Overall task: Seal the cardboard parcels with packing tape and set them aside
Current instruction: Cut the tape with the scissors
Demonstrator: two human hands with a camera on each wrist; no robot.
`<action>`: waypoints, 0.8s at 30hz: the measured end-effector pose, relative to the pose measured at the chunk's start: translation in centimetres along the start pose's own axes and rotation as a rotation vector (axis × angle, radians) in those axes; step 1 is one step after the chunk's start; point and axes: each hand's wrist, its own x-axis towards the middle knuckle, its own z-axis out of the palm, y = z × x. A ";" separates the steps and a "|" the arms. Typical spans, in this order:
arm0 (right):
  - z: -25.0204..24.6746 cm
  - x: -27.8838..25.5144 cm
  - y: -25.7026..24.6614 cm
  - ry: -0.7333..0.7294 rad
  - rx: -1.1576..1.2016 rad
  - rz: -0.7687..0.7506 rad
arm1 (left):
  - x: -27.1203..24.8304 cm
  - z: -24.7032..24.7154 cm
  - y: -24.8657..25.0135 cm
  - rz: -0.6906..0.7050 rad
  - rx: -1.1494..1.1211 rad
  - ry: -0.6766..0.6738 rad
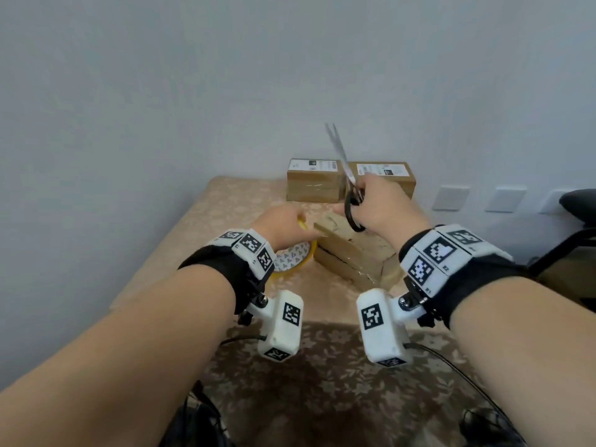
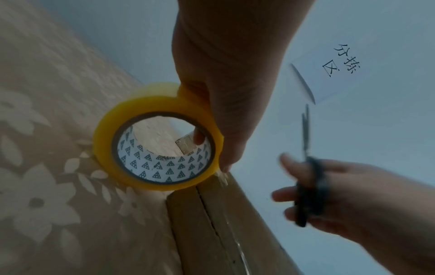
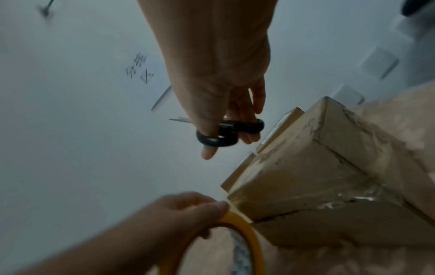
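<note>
far left, patterned tablecloth (image 1: pixel 206 217) under everything, draped over the table edge. next, left hand (image 1: pixel 283 227) with fingers curled round the yellow tape roll (image 2: pixel 157 147), thumb over the outer face and one fingertip inside the core, roll kept hard against the near parcel (image 1: pixel 348 253) at its left end, probably to hold the pulled strip taut over the seam. clear tape already glinting along the parcel's top, running off the edge to the roll. parcel itself lying between the two hands, seam line dark along the top. further right, right hand (image 1: pixel 383 204) with thumb and fingers threaded through the black loops of the scissors (image 1: pixel 350 191), blades nearly together and pointing up, away from the tape, likely poised to come down for the cut. behind, two sealed boxes (image 1: pixel 350 180) side by side against the wall, seemingly the set-aside spot.
</note>
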 end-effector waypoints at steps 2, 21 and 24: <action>1.2 0.5 0.3 -0.074 -0.230 0.009 | 0.2 0.1 -0.3 0.021 0.005 0.003; 3.5 2.0 -0.3 -0.010 -0.425 0.144 | 2.4 -0.1 -0.8 -0.009 0.065 -0.118; 3.7 1.8 -0.4 -0.012 -0.416 0.139 | 2.2 -0.3 -1.1 -0.011 0.070 -0.160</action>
